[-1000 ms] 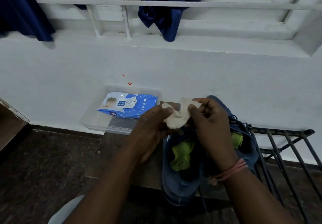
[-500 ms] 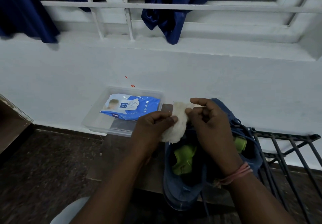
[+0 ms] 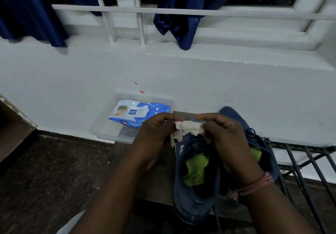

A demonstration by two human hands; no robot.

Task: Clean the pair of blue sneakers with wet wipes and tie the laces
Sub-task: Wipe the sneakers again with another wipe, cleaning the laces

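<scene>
- Since the earlier frame, the wet wipe (image 3: pixel 187 129) is pulled out sideways between the two hands; before it hung more downward as a folded lump.
- The left hand (image 3: pixel 154 137) pinches the left end of the wipe, so its grip is grasping the wipe.
- The right hand (image 3: pixel 223 139) pinches the right end with curled fingers, its grip also grasping the wipe. A pink thread band (image 3: pixel 258 184) is around the right wrist.
- The blue sneakers (image 3: pixel 198 175) stand under the hands on a dark worktop (image 3: pixel 156 182), toes pointing to the far wall, with green insoles visible inside. Loose laces (image 3: pixel 254 133) lie on the right sneaker.
- Far left of the sneakers, a clear plastic tray (image 3: pixel 101 130) holds a blue pack of wet wipes (image 3: pixel 140 112).
- At the right, a black metal rack (image 3: pixel 300 159) is near the sneakers.
</scene>
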